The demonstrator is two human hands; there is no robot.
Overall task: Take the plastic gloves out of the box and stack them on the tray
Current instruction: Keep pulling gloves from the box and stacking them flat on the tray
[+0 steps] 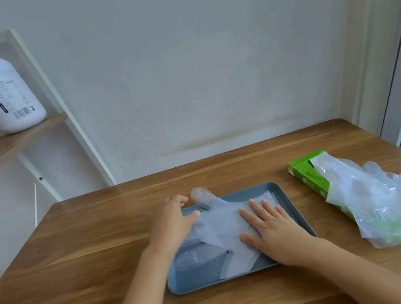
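Right hand (269,228) flat and spread, pinning glove (223,225) on tray (243,277). Left hand (172,224) curled over its far end, grip unclear. Suggest smoothing outward from right palm, tucking overhanging tip inside rim. Box (308,178) sits right of right hand.

The tray (201,269) is grey-blue and rectangular, with rounded corners and a low rim, and it lies flat in the lower centre of the frame. The stacked gloves (224,230) lie across it, thin, milky and translucent, mostly flat with a few folds. One fingertip pokes out over the tray's upper-left rim. The right hand (274,227) lies flat on them and the left hand (173,223) touches their left edge. The box (308,175) is a green carton lying at the right of the frame, well apart from the tray. The loose gloves (385,202) spill from its opening in a crumpled, clear heap toward the lower right.
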